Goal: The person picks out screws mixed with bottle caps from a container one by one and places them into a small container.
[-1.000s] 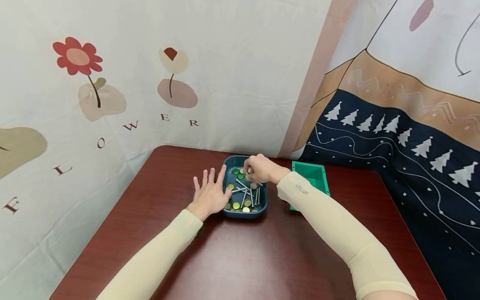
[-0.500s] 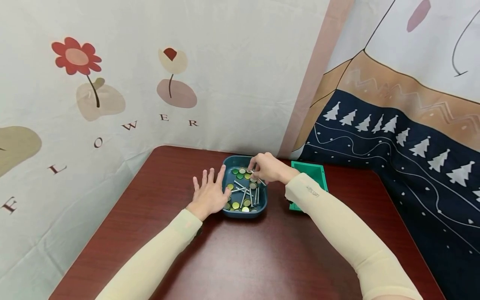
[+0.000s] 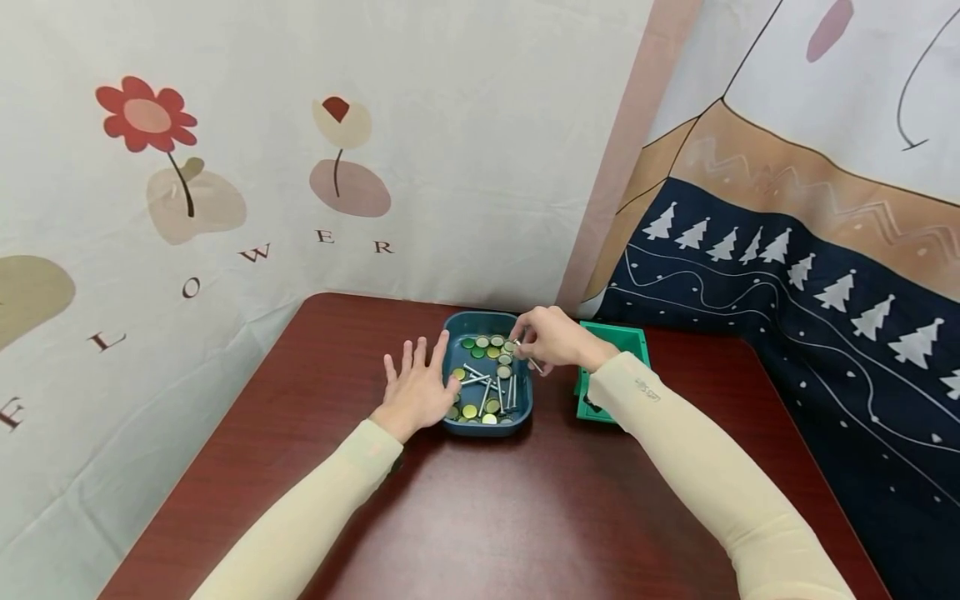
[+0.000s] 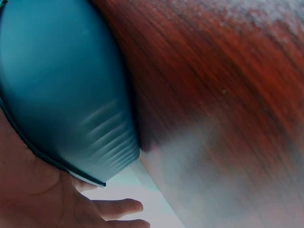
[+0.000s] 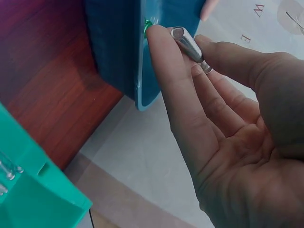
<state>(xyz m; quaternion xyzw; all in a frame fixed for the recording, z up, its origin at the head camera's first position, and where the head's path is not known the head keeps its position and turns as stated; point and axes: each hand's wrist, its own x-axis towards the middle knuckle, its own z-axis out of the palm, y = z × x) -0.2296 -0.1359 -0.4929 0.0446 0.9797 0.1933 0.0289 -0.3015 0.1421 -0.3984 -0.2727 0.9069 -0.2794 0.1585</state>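
A blue tray holds several silver bolts and many round bottle caps in green, gold and silver. My left hand lies with straight, spread fingers over the tray's left rim; the left wrist view shows the palm against the tray's outer wall. Over the right rim, my right hand pinches one silver bolt between thumb and fingers. That bolt slants down to the right in the head view.
Right of the tray stands a green box, partly covered by my right forearm. Silver metal pieces lie in it in the right wrist view. Both stand toward the back of a dark red wooden table, before a printed cloth.
My right hand has moved right, from inside the tray to over its right rim, carrying the bolt. Caps it covered now show. The left hand stays in place.
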